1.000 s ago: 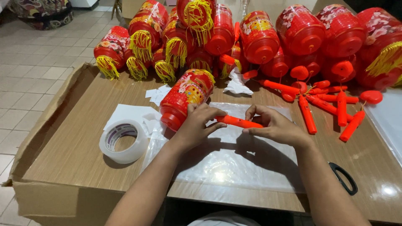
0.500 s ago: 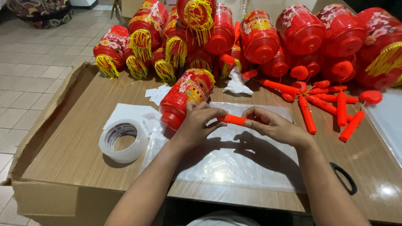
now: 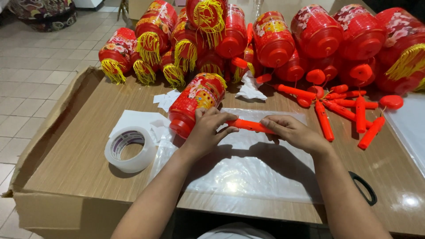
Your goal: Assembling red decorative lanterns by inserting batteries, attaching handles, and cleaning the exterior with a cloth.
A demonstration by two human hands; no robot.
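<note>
Orange stick (image 3: 249, 126) now sits lower, closer to the body, than a second ago. Left hand (image 3: 207, 131) fingertips pinch its left end; right hand (image 3: 290, 130) pinches the right. Red lantern (image 3: 195, 104) lies at 11 o'clock, touching the left hand.

The right hand (image 3: 294, 132) covers one end of the orange stick (image 3: 250, 126), the left hand (image 3: 208, 130) hides part of the red lantern (image 3: 195, 99), the black handle (image 3: 364, 188) is half behind the forearm, and the edge lanterns (image 3: 405, 40) are cut off.
</note>
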